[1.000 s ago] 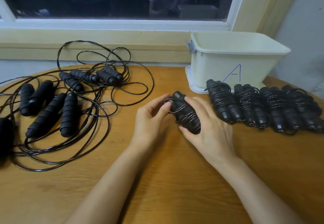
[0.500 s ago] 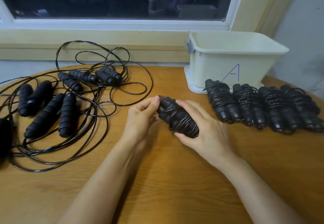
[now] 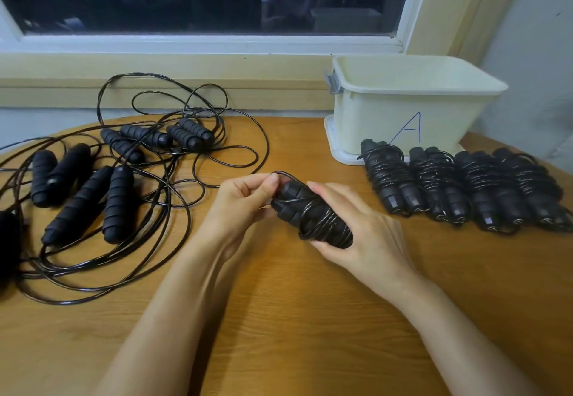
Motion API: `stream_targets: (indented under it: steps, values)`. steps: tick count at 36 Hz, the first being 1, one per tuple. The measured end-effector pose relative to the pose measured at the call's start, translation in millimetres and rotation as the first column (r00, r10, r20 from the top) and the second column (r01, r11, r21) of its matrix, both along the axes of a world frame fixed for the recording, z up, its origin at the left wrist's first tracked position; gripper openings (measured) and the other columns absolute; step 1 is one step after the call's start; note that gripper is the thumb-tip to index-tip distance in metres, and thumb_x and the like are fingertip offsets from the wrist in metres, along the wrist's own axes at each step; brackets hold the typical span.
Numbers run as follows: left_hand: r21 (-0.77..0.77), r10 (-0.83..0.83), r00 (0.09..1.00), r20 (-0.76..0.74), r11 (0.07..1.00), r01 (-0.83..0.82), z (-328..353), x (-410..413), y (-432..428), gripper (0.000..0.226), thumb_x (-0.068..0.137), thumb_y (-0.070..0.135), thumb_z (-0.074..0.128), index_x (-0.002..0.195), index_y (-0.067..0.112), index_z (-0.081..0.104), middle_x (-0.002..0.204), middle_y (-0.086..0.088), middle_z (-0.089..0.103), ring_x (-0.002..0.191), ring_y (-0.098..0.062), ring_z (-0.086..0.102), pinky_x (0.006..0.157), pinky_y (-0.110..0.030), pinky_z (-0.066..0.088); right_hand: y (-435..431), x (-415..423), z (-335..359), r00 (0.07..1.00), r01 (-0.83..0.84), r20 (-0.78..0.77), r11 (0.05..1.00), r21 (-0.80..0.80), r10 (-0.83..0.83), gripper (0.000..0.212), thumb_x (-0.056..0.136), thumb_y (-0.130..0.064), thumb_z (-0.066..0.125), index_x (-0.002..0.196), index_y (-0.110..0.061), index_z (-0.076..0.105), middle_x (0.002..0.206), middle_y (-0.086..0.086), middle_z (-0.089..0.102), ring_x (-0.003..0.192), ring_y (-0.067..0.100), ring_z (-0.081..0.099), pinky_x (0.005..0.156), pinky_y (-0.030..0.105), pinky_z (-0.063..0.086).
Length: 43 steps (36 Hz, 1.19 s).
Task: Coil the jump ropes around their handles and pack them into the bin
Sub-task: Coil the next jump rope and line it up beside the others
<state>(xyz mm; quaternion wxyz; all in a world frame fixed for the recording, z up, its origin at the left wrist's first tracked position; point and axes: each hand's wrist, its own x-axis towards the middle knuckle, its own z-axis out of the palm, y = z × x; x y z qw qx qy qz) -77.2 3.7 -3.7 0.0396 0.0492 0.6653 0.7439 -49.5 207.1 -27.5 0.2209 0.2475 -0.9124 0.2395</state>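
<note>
While right hand (image 3: pixel 369 237) cups wound rope bundle (image 3: pixel 313 214) mid-table, fingers curled around it, left hand (image 3: pixel 245 206) pinches loose cord end (image 3: pixel 283 174) at bundle's top. Bundle's long axis runs 10 to 4 o'clock, caps toward 10. Four wound bundles (image 3: pixel 459 187) in row at 2 o'clock, before cream bin (image 3: pixel 409 107). Loose ropes (image 3: pixel 102 184) tangled at 9 o'clock on wooden table (image 3: pixel 294 318).

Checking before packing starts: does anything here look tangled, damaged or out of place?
The uncoiled ropes on the table's left lie in one tangle, cords looping past the edge. The four coiled bundles sit neatly beside the bin. No damage shows.
</note>
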Motion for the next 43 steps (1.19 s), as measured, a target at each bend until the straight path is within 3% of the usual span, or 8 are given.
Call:
stream_targets:
  steps: [7, 15, 24, 28, 33, 36, 38, 43]
  values:
    - [-0.094, 0.017, 0.999, -0.031, 0.995, -0.02, 0.5, -0.3, -0.8, 0.025, 0.098, 0.019, 0.052, 0.089, 0.01, 0.073, 0.079, -0.007, 0.073, 0.074, -0.015, 0.068, 0.063, -0.022, 0.055, -2.3, 1.3, -1.9, 0.995, 0.001, -0.097, 0.995, 0.104, 0.009, 0.081, 0.07, -0.03, 0.087, 0.141, -0.034, 0.048, 0.132, -0.021, 0.052, 0.086, 0.006, 0.06, 0.065, 0.016, 0.034]
    - [-0.093, -0.029, 0.997, 0.068, 0.995, 0.035, -0.6, 0.4, -1.4, 0.028, 0.081, 0.035, 0.059, 0.083, 0.01, 0.072, 0.066, -0.002, 0.07, 0.059, -0.009, 0.065, 0.051, -0.016, 0.048, -5.2, 2.6, -5.3, 0.981, -0.091, -0.156, 0.983, 0.16, 0.116, 0.088, 0.071, -0.021, 0.087, 0.146, -0.029, 0.042, 0.137, -0.014, 0.05, 0.092, 0.014, 0.062, 0.072, 0.033, 0.054]
    - [-0.101, -0.186, 0.919, 0.347, 0.967, 0.234, -1.9, -1.4, -7.4, 0.022, 0.069, 0.023, 0.066, 0.083, 0.009, 0.076, 0.069, -0.008, 0.071, 0.058, -0.014, 0.066, 0.054, -0.023, 0.055, -5.9, 9.0, -4.7, 0.95, -0.134, -0.222, 0.928, 0.348, 0.22, 0.094, 0.068, -0.017, 0.088, 0.148, -0.021, 0.039, 0.139, -0.009, 0.052, 0.077, 0.012, 0.053, 0.062, 0.029, 0.049]
    - [0.009, -0.149, 0.909, 0.39, 0.987, 0.158, -3.9, -4.3, -5.6, 0.012, 0.079, 0.013, 0.065, 0.084, 0.011, 0.075, 0.067, -0.007, 0.068, 0.051, -0.012, 0.063, 0.044, -0.021, 0.049, -7.6, 8.3, -5.7, 0.978, -0.134, -0.129, 0.971, 0.197, 0.161, 0.09, 0.069, -0.025, 0.088, 0.147, -0.025, 0.045, 0.139, -0.014, 0.05, 0.091, 0.009, 0.061, 0.07, 0.024, 0.051]
    - [0.142, 0.165, 0.977, 0.136, 0.973, -0.184, -5.6, -5.7, 7.1, 0.02, 0.09, 0.005, 0.062, 0.108, 0.003, 0.071, 0.1, -0.008, 0.072, 0.074, -0.008, 0.07, 0.06, -0.02, 0.055, -11.3, 3.6, -1.9, 1.0, -0.015, 0.017, 1.0, 0.022, 0.014, 0.088, 0.072, -0.039, 0.083, 0.148, -0.04, 0.039, 0.139, -0.027, 0.044, 0.095, 0.003, 0.062, 0.069, 0.02, 0.046]
    - [-0.176, 0.255, 0.926, -0.279, 0.934, -0.31, -11.8, -6.6, 4.5, 0.024, 0.095, 0.005, 0.059, 0.105, 0.022, 0.072, 0.107, 0.005, 0.07, 0.1, 0.002, 0.064, 0.086, -0.019, 0.053, -10.8, 1.4, -1.7, 0.994, 0.016, 0.111, 0.994, -0.111, -0.004, 0.088, 0.074, -0.04, 0.082, 0.148, -0.045, 0.035, 0.141, -0.031, 0.04, 0.107, 0.005, 0.061, 0.081, 0.039, 0.056]
    - [-0.268, 0.217, 0.867, -0.448, 0.893, -0.362, -13.5, -4.9, 5.9, 0.023, 0.099, 0.011, 0.055, 0.112, 0.024, 0.07, 0.113, 0.009, 0.067, 0.108, 0.0, 0.06, 0.091, -0.017, 0.049, -7.3, 0.4, -0.5, 0.989, 0.041, 0.147, 0.987, -0.158, -0.018, 0.089, 0.073, -0.039, 0.083, 0.148, -0.046, 0.036, 0.141, -0.032, 0.04, 0.111, 0.006, 0.06, 0.088, 0.045, 0.054]
    - [-0.243, 0.03, 0.929, -0.368, 0.962, -0.127, -14.0, -1.9, 12.1, 0.041, 0.098, 0.035, 0.042, 0.125, 0.013, 0.065, 0.119, 0.007, 0.069, 0.114, -0.002, 0.061, 0.093, -0.015, 0.046, -4.0, 1.9, 2.9, 0.982, 0.014, 0.188, 0.986, -0.165, 0.018, 0.092, 0.071, -0.039, 0.084, 0.148, -0.047, 0.035, 0.14, -0.033, 0.041, 0.114, 0.003, 0.058, 0.091, 0.044, 0.053]
